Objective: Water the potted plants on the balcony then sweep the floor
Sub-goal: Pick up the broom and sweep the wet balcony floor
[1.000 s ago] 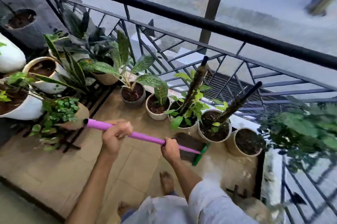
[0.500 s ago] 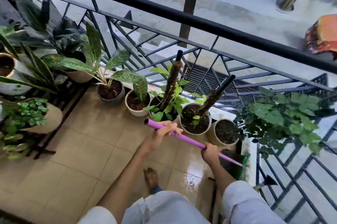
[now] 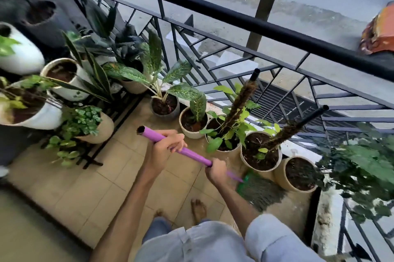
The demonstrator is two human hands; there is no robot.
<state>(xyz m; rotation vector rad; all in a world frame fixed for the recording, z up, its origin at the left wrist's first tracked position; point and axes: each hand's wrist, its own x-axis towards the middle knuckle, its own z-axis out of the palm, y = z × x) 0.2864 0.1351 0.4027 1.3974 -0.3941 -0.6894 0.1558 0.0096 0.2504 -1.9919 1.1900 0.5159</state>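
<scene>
A person stands barefoot on a balcony, both hands closed around a purple broom handle (image 3: 185,152): the left hand (image 3: 165,147) wraps it near the open top end, the right hand (image 3: 215,171) wraps it lower down. Compared with half a second ago, the broom head (image 3: 259,189) has swung back from the far right corner and now sits blurred on the wet floor (image 3: 89,195) just beyond the right hand, touching or nearly touching the nearest pots (image 3: 261,153). The damp soil and shiny tiles suggest watering is finished and sweeping is well underway along the pot row.
</scene>
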